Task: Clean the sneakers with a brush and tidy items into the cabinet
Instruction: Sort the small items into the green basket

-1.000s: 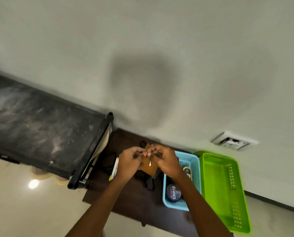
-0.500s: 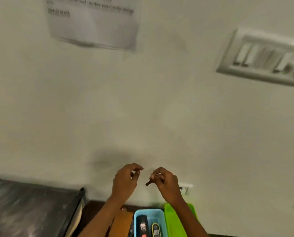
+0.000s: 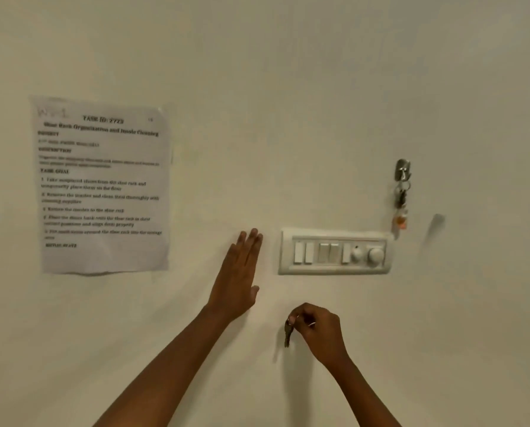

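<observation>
Two bare hands were raised before a pale wall (image 3: 288,87), seen from the head camera.

(a) The left hand (image 3: 237,282) was held flat, back toward the camera. Its four fingers were straight, pressed together and pointing up, and the thumb stood slightly apart. The fingertips lay just left of the switch panel (image 3: 334,252). Whether the palm touched the wall could not be told.

(b) The right hand (image 3: 317,329) was lower, below the left end of the panel, with its fingers curled. Thumb and forefinger pinched the top of a small dark key (image 3: 287,332), which hung straight down from the grip, well apart from the left hand. Blur left it unclear whether this was one key or several. The key cast a soft shadow on the wall below it.

(c) The switch panel was white and horizontal, with a row of rocker switches and two round knobs at its right end.

(d) A metal hook (image 3: 402,171) was fixed to the wall above the panel's right end. A bunch of keys (image 3: 400,198) with an orange tag (image 3: 401,222) hung from it, reaching down to the panel's upper right corner.

(e) A printed sheet (image 3: 102,186) was stuck to the wall at left, headed "TASK ID: 2723". Its body text was largely too blurred to read.
</observation>
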Demonstrator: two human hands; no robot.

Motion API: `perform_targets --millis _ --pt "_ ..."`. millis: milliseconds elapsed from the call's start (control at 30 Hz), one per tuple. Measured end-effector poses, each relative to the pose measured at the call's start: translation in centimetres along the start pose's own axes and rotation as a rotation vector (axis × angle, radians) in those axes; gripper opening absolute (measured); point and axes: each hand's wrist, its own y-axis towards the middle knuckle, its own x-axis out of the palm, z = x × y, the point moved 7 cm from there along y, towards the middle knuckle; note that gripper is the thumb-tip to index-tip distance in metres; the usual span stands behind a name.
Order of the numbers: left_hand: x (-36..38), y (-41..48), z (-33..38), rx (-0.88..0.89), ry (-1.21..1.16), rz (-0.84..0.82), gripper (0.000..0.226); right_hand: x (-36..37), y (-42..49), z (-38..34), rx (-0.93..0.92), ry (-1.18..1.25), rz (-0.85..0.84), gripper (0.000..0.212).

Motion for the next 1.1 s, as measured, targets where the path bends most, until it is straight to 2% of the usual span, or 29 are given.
perform_targets --millis 67,200,300,533,667,900,1100 --pt "-1.1 3.3 0.2 0.027 0.046 0.029 0.114 -2.9 1.6 -0.7 -0.001 0.012 0.036 0.02" --pt "-3.0 8.2 -0.3 0.015 0.129 0.144 0.079 -8.8 4.6 -1.9 -0.004 0.013 0.158 0.014" --pt "-2.8 9.3 -0.6 0.045 0.226 0.215 0.065 -13.7 6.4 -2.5 0.012 0.073 0.302 0.013" --pt "-1.7 8.7 -0.6 0.131 0.395 0.375 0.06 -23.3 9.8 -1.2 0.131 0.283 0.574 0.009" --pt "-1.9 8.7 -0.6 0.131 0.396 0.392 0.06 -26.9 12.6 -2.1 0.158 0.342 0.593 0.01" --pt "-2.0 8.7 -0.6 0.127 0.405 0.416 0.06 -29.4 16.5 -5.7 0.106 0.114 0.563 0.01" --pt "-2.0 8.7 -0.6 0.122 0.404 0.421 0.059 -29.3 17.4 -5.9 0.121 0.144 0.597 0.01"
